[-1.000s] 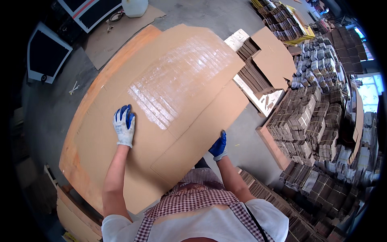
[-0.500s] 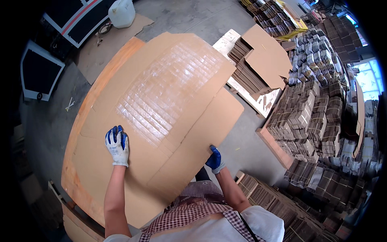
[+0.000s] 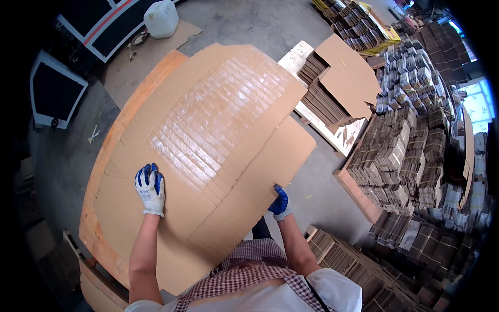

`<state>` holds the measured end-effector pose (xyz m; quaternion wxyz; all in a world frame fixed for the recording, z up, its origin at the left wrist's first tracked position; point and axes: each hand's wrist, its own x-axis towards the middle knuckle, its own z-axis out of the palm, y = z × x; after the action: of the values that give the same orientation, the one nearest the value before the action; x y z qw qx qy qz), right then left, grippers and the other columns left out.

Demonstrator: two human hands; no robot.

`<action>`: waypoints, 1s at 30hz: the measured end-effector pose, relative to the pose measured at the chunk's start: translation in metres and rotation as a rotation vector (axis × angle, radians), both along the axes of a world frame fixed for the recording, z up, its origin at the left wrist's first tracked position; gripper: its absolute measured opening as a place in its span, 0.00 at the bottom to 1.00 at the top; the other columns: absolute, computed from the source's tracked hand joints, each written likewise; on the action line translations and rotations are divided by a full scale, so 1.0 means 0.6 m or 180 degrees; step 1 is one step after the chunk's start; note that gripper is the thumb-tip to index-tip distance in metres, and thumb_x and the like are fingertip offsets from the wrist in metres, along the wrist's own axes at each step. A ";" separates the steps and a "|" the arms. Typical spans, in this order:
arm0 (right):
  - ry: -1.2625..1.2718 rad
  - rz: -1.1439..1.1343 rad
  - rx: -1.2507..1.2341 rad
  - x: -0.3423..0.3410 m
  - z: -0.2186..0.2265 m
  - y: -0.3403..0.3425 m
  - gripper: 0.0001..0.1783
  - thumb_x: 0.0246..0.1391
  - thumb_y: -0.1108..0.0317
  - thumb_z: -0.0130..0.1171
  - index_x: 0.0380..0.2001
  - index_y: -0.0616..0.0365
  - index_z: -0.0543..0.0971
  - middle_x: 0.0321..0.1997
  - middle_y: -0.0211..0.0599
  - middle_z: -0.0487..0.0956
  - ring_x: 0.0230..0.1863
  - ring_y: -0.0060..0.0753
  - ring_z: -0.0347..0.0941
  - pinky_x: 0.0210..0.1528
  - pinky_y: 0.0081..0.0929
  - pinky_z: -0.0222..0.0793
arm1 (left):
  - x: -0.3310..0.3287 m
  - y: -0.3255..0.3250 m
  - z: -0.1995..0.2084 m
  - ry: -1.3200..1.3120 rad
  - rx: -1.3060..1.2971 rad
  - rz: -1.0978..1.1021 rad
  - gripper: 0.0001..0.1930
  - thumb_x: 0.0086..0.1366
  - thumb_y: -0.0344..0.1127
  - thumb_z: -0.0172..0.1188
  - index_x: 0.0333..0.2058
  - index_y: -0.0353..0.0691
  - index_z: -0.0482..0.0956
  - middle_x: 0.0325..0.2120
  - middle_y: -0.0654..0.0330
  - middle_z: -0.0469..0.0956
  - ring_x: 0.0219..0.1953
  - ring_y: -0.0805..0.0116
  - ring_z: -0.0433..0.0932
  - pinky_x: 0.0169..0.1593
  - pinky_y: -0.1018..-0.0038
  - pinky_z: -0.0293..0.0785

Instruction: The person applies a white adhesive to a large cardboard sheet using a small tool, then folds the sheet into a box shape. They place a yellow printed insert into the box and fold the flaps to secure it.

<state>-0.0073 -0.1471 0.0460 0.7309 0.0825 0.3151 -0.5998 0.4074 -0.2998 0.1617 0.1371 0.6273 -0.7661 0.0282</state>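
A large brown cardboard sheet (image 3: pixel 176 218) lies over an orange-brown wooden board (image 3: pixel 156 78) in front of me. Shiny clear tape bands (image 3: pixel 208 125) cover its middle, and a crease or seam runs along its right part. My left hand (image 3: pixel 150 191), in a white glove with blue fingertips, rests flat on the cardboard left of the tape, fingers slightly apart. At the sheet's near right edge, my right hand (image 3: pixel 280 200) in the same kind of glove grips the rim, thumb on top. Its other fingers are hidden under the cardboard.
To the right, a pallet (image 3: pixel 340 140) carries stacked cardboard pieces (image 3: pixel 348 78). Behind it stand tall bundled cardboard stacks (image 3: pixel 384 156), and more bundles (image 3: pixel 343 260) sit near my right elbow. A white plastic jug (image 3: pixel 161 20) and dark framed panels (image 3: pixel 58 91) stand at the far left.
The view has shifted slightly. Both hands keep their places on the cardboard, and the sheet looks unmoved on the board.
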 end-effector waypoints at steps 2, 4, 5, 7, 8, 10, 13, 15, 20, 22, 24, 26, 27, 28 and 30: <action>-0.0039 -0.0010 -0.0045 0.002 0.008 -0.005 0.33 0.57 0.60 0.56 0.64 0.59 0.63 0.63 0.48 0.70 0.62 0.49 0.68 0.62 0.48 0.66 | 0.000 0.002 0.004 -0.0036 0.0000 0.0009 0.23 0.62 0.38 0.59 0.57 0.46 0.73 0.56 0.54 0.70 0.59 0.50 0.65 0.62 0.55 0.59; 0.0038 -0.0098 -0.0131 0.007 0.022 -0.011 0.32 0.56 0.62 0.56 0.63 0.60 0.64 0.62 0.47 0.70 0.62 0.49 0.68 0.62 0.48 0.66 | 0.000 0.001 0.003 -0.0018 0.0041 0.0034 0.23 0.62 0.39 0.59 0.57 0.46 0.73 0.56 0.54 0.69 0.59 0.50 0.64 0.62 0.54 0.58; 0.0029 -0.0101 -0.0091 0.006 0.020 -0.010 0.32 0.57 0.62 0.56 0.63 0.60 0.64 0.62 0.48 0.71 0.61 0.50 0.69 0.62 0.48 0.66 | 0.000 0.002 0.003 0.0015 0.0095 0.0043 0.23 0.61 0.39 0.59 0.56 0.46 0.73 0.57 0.54 0.69 0.60 0.49 0.63 0.63 0.53 0.57; 0.0006 -0.0103 -0.0012 0.001 0.015 -0.010 0.31 0.57 0.62 0.55 0.62 0.60 0.65 0.62 0.48 0.71 0.61 0.50 0.69 0.61 0.48 0.67 | -0.001 0.004 0.004 -0.0001 0.0107 0.0051 0.24 0.61 0.39 0.59 0.56 0.46 0.73 0.57 0.54 0.69 0.60 0.49 0.64 0.63 0.53 0.57; 0.0016 -0.0100 -0.0028 -0.001 0.018 -0.015 0.31 0.57 0.62 0.55 0.62 0.60 0.65 0.62 0.48 0.71 0.61 0.50 0.69 0.61 0.49 0.67 | -0.004 0.004 0.003 -0.0040 0.0057 0.0051 0.24 0.61 0.38 0.60 0.57 0.47 0.73 0.56 0.54 0.69 0.59 0.50 0.64 0.63 0.54 0.57; 0.0033 -0.0092 -0.0062 -0.007 0.023 -0.028 0.31 0.57 0.61 0.55 0.62 0.60 0.65 0.61 0.48 0.71 0.60 0.50 0.69 0.61 0.49 0.67 | -0.007 0.002 0.001 -0.0073 0.0015 0.0059 0.24 0.61 0.37 0.60 0.57 0.47 0.73 0.56 0.54 0.70 0.59 0.50 0.65 0.63 0.54 0.58; 0.0134 0.0083 -0.0027 -0.025 0.032 -0.056 0.33 0.55 0.62 0.56 0.63 0.61 0.64 0.62 0.48 0.70 0.63 0.49 0.67 0.64 0.47 0.63 | -0.015 -0.002 -0.001 -0.0067 -0.0034 0.0079 0.24 0.61 0.37 0.60 0.57 0.47 0.73 0.56 0.54 0.70 0.59 0.50 0.65 0.63 0.54 0.58; 0.0104 0.0201 -0.0108 -0.040 0.028 -0.065 0.31 0.57 0.62 0.55 0.62 0.60 0.65 0.62 0.47 0.71 0.61 0.49 0.68 0.62 0.48 0.65 | -0.020 -0.004 -0.005 -0.0013 -0.0053 0.0127 0.23 0.60 0.39 0.60 0.55 0.47 0.74 0.56 0.54 0.69 0.59 0.49 0.64 0.62 0.53 0.59; -0.0077 0.0270 -0.0130 -0.042 0.037 -0.073 0.30 0.58 0.61 0.54 0.62 0.58 0.65 0.62 0.45 0.71 0.61 0.49 0.69 0.62 0.49 0.65 | -0.024 0.002 -0.007 -0.0017 -0.0114 0.0156 0.22 0.60 0.39 0.60 0.54 0.46 0.74 0.56 0.54 0.70 0.58 0.48 0.64 0.61 0.52 0.59; -0.0083 0.0415 -0.0042 -0.042 0.042 -0.074 0.30 0.58 0.61 0.54 0.63 0.57 0.65 0.62 0.44 0.71 0.61 0.47 0.69 0.62 0.48 0.65 | -0.020 0.003 -0.007 -0.0013 -0.0141 0.0183 0.22 0.60 0.39 0.60 0.54 0.46 0.74 0.56 0.54 0.70 0.58 0.48 0.64 0.62 0.52 0.59; 0.0291 0.0436 -0.0074 -0.046 0.023 -0.060 0.31 0.58 0.59 0.54 0.63 0.55 0.64 0.63 0.42 0.71 0.60 0.45 0.70 0.60 0.46 0.67 | -0.026 -0.003 -0.006 0.0040 -0.0067 0.0166 0.23 0.60 0.39 0.60 0.55 0.46 0.74 0.56 0.54 0.70 0.58 0.48 0.64 0.62 0.52 0.58; 0.0013 0.0561 -0.0214 -0.075 0.001 -0.060 0.31 0.59 0.57 0.55 0.64 0.53 0.64 0.63 0.40 0.71 0.59 0.43 0.70 0.58 0.43 0.70 | -0.024 -0.005 -0.007 -0.0058 0.0015 0.0245 0.23 0.60 0.39 0.59 0.55 0.46 0.74 0.57 0.55 0.70 0.59 0.49 0.64 0.63 0.52 0.58; -0.0456 0.0637 -0.0283 -0.092 0.000 -0.061 0.31 0.59 0.56 0.55 0.64 0.52 0.64 0.63 0.38 0.70 0.59 0.42 0.71 0.56 0.42 0.71 | -0.021 -0.003 -0.009 -0.0130 -0.0024 0.0249 0.23 0.61 0.39 0.58 0.56 0.46 0.74 0.57 0.55 0.69 0.60 0.49 0.64 0.63 0.53 0.58; -0.0576 0.0664 -0.0149 -0.106 -0.002 -0.063 0.31 0.58 0.58 0.57 0.63 0.52 0.64 0.63 0.37 0.71 0.58 0.40 0.71 0.54 0.39 0.72 | -0.020 0.000 -0.010 -0.0163 0.0021 0.0301 0.23 0.61 0.40 0.58 0.57 0.47 0.73 0.58 0.55 0.69 0.60 0.49 0.64 0.63 0.53 0.57; -0.0274 0.0802 0.0114 -0.121 0.005 -0.073 0.30 0.57 0.63 0.59 0.62 0.51 0.65 0.61 0.35 0.72 0.57 0.38 0.72 0.52 0.36 0.73 | -0.018 0.001 -0.011 -0.0223 0.0032 0.0336 0.24 0.62 0.40 0.58 0.57 0.47 0.73 0.59 0.55 0.68 0.60 0.49 0.63 0.64 0.54 0.56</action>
<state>-0.0799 -0.1912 0.0490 0.8117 0.0810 0.3019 -0.4934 0.3964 -0.2994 0.1550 0.1053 0.6661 -0.7364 0.0535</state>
